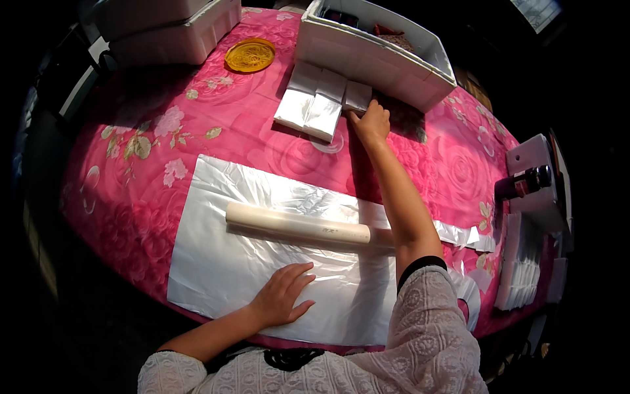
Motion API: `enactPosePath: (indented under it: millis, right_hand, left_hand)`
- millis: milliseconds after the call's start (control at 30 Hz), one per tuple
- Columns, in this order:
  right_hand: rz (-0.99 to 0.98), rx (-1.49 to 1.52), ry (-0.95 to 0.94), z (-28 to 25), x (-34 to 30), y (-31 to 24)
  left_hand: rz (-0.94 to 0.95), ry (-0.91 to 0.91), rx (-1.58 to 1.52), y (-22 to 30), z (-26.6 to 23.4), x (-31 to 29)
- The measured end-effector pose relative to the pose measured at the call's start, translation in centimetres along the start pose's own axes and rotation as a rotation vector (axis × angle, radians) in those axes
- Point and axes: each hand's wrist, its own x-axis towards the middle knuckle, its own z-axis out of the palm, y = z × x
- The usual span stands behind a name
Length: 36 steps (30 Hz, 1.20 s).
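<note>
A white plastic bag [216, 262] lies flat across the near part of the table, its handle strips toward the right. My left hand [283, 294] rests on it with the fingers spread. A cream-coloured cylindrical roll [295, 222] lies lengthwise on the bag, beyond my left hand. My right arm reaches over the bag's right part to the far side. There my right hand [372, 123] has its thumb and fingers at the near right corner of a small folded white plastic bag [357, 96]. Beside it on the left are stacks of folded white bags [307, 108].
A white foam box [374, 56] stands behind the stacks, with dark items inside. A yellow round dish of rubber bands [250, 55] sits left of it. More foam boxes [170, 33] occupy the far left. At right are a dark bottle [523, 183] and a white bundle [518, 269].
</note>
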Motion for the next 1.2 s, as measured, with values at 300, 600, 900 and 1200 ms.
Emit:
enactPosePath:
  millis: [300,600,900,1200]
  right_hand:
    - [-0.314,0.475,-0.377,-9.7,-15.5,6.5]
    - [-0.031,0.501,-0.594,-17.0,-36.0,6.5]
    - [-0.324,0.088,-0.312,-16.5,-38.1,16.0]
    - [0.26,-0.362,0.079,-19.8,-37.0,36.0]
  left_hand:
    - [0.006,-0.002,0.032,-0.1,0.4,-0.2]
    - [-0.034,-0.116,0.123,3.8,3.7,0.7]
    - [0.022,-0.217,0.172,8.3,8.9,1.1]
    - [0.006,-0.248,0.087,10.9,10.2,0.8]
